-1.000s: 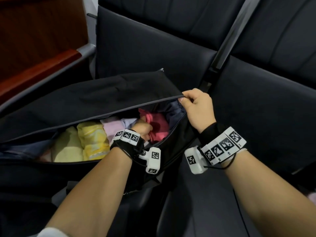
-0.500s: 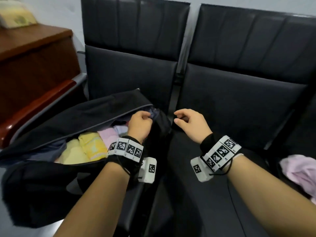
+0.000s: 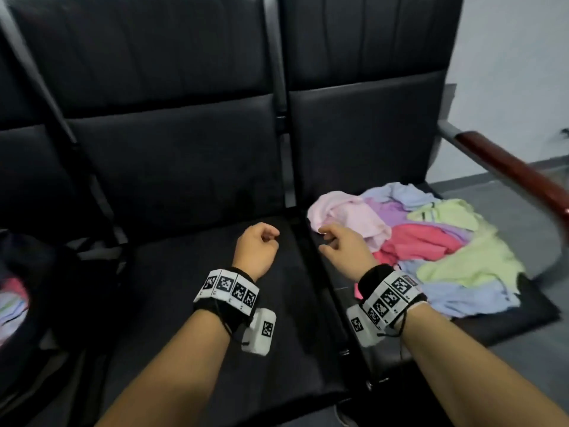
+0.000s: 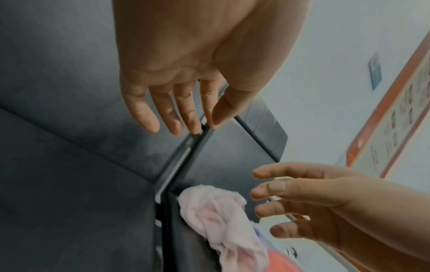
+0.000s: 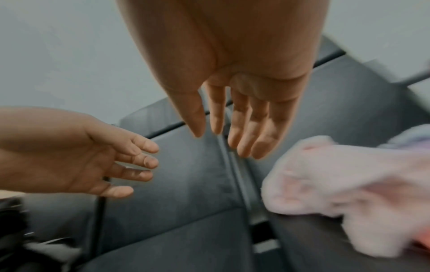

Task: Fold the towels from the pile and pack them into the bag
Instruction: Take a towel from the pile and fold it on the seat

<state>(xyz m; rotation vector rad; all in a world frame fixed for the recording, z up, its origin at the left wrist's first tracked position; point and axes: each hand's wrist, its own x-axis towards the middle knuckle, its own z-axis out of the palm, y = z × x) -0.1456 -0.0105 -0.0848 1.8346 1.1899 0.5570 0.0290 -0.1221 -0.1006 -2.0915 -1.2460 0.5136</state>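
A loose pile of towels [image 3: 437,245] in pink, purple, red, pale green and blue lies on the right-hand black seat. Its pale pink towel [image 3: 348,217] [image 4: 221,217] [image 5: 337,184] is the nearest one. My right hand [image 3: 326,241] [image 5: 228,139] hovers at the pile's left edge with relaxed fingers, holding nothing and just short of the pink towel. My left hand [image 3: 271,238] [image 4: 186,119] hangs empty over the middle seat, fingers loose. The black bag [image 3: 61,288] sits at the far left edge, with folded towels [image 3: 12,300] showing inside it.
The black middle seat [image 3: 200,318] lies under my forearms. A metal bar [image 3: 298,223] divides it from the right seat. A dark red armrest [image 3: 517,171] borders the pile's far right, with grey floor and a white wall beyond it.
Both hands have left the bag and moved right to the pile. The right hand let go of the bag's flap. The view has swung from the bag to the towels.
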